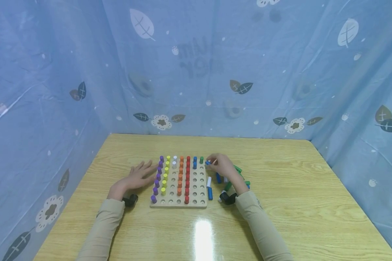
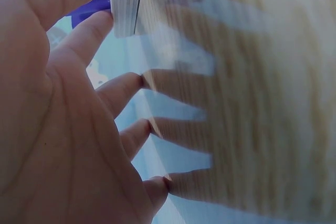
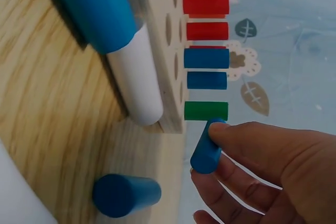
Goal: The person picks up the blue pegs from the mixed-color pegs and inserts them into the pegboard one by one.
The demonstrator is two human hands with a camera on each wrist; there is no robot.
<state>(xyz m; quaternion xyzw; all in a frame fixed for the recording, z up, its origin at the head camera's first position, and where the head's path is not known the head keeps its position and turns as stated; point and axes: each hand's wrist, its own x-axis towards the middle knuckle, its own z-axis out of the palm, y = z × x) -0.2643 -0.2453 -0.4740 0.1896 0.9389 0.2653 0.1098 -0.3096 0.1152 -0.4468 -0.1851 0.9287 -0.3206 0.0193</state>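
Right hand (image 3: 273, 171) pinches a blue peg (image 3: 206, 148) at frame centre beside the pegboard (image 1: 179, 203); left hand (image 1: 138, 177), fingers spread flat, steadies the board's left edge.

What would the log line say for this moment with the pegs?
right hand: pinches short blue wooden peg beside green peg | left hand: flat on table, touching square wooden pegboard | loose pegs lie right of it

A light wooden table (image 1: 290, 188) with visible grain stands enclosed on three sides by blue plastic sheeting (image 1: 215, 65) printed with leaves and flowers. A bright overhead light glares off the tabletop's near edge.
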